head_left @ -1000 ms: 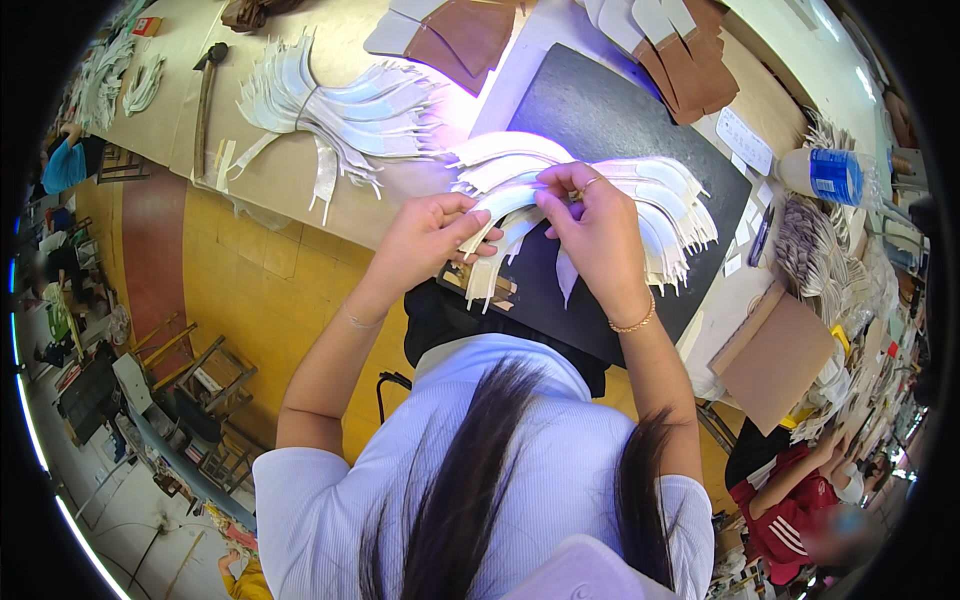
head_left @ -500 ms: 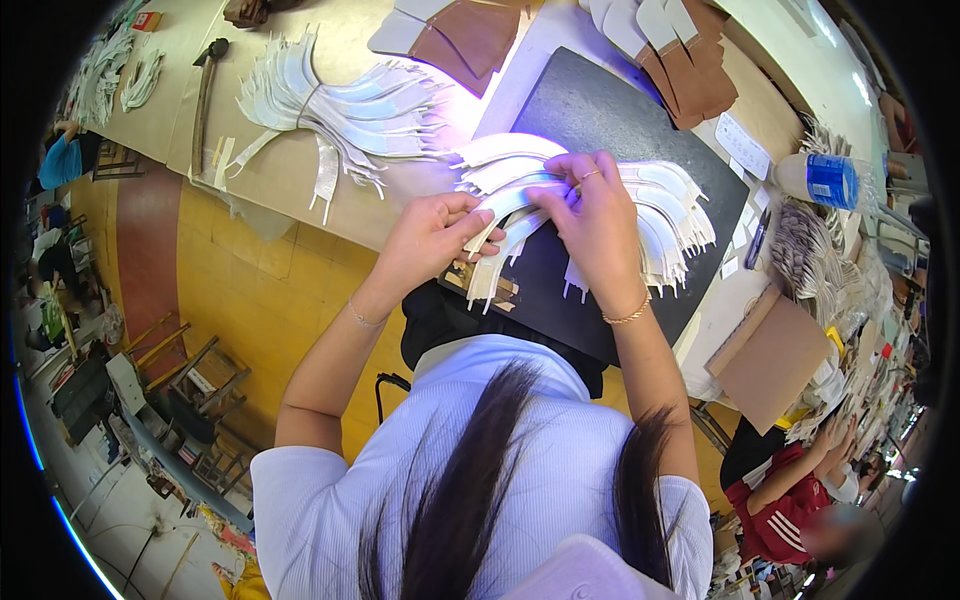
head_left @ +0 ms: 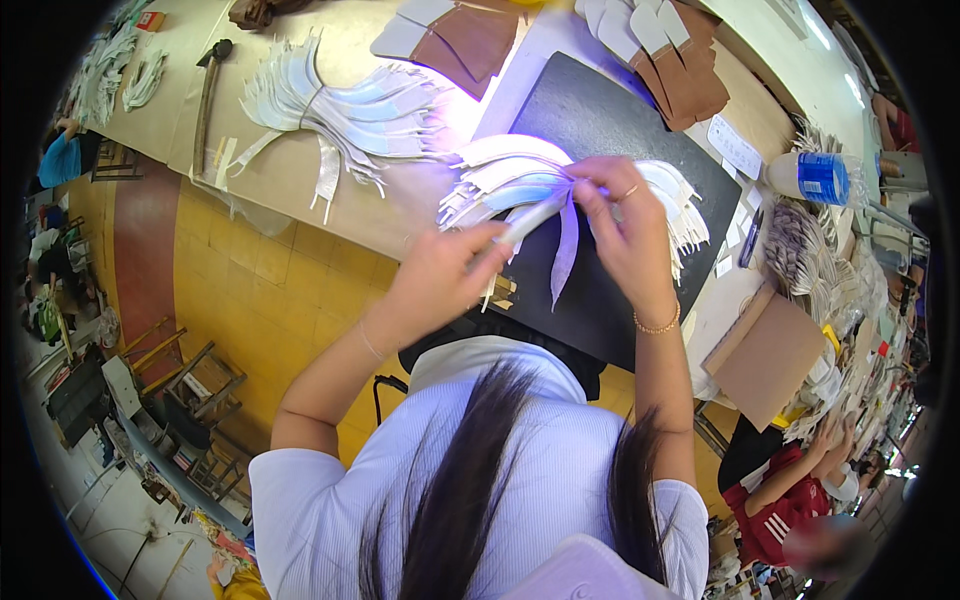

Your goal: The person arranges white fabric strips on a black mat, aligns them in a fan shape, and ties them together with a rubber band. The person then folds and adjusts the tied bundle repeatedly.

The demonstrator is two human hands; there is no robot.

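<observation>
Two hands (head_left: 440,282) (head_left: 632,235) pinching one pale strip (head_left: 535,218) (left one blurred), one fanned bundle (head_left: 500,165), one black board (head_left: 600,100)

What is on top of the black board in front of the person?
On the black board lies a fanned pile of curved white strips. The right hand hides part of the pile's middle; the board surface beneath the strips is covered.

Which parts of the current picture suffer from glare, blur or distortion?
Head view: whitish glare with a violet tint on the tabletop, beside the pale strips on the black board; head view: left hand looks softly smeared, probably by motion, right hand crisper; head view: fisheye bending toward the rim, with black corners.
</observation>
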